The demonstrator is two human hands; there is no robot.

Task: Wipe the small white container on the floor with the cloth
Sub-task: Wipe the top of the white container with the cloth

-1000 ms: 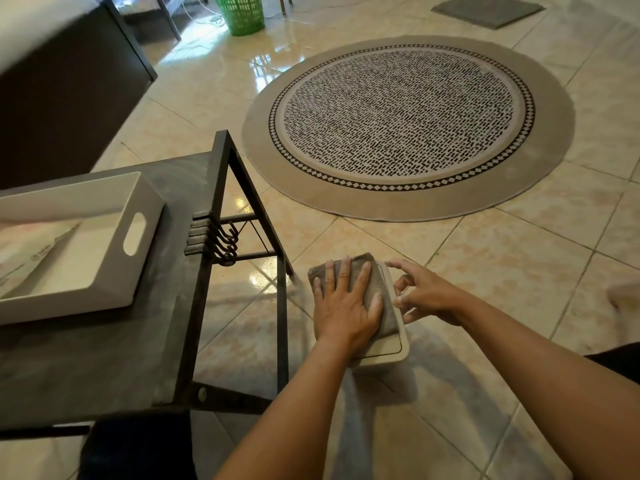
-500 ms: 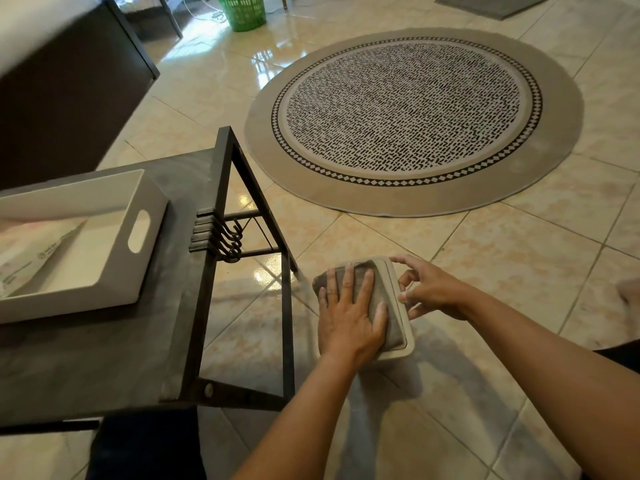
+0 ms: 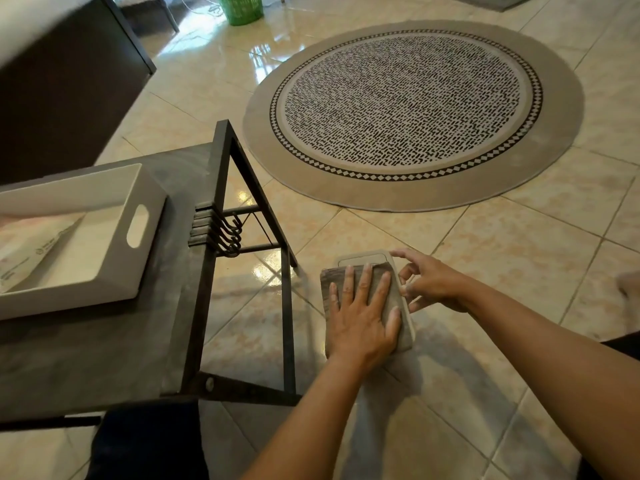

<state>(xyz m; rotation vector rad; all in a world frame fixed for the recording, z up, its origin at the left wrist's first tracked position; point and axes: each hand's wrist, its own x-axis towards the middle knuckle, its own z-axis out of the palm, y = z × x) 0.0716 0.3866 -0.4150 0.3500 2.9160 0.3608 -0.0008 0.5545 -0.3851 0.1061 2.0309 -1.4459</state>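
The small white container (image 3: 375,260) sits on the tiled floor (image 3: 485,258), just right of the bench (image 3: 104,341) — the left hand (image 3: 360,320) lies flat, fingers spread, pressing the grey cloth (image 3: 382,275) onto it. The right hand (image 3: 429,282) pinches its right edge.

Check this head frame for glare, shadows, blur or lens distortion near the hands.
Head view: bright glare on the glossy floor tiles near the green basket and under the table; soft arm shadows fall on the tiles below the container; wide-angle bending at the edges; the left hand on the cloth and the right hand look reasonably sharp.
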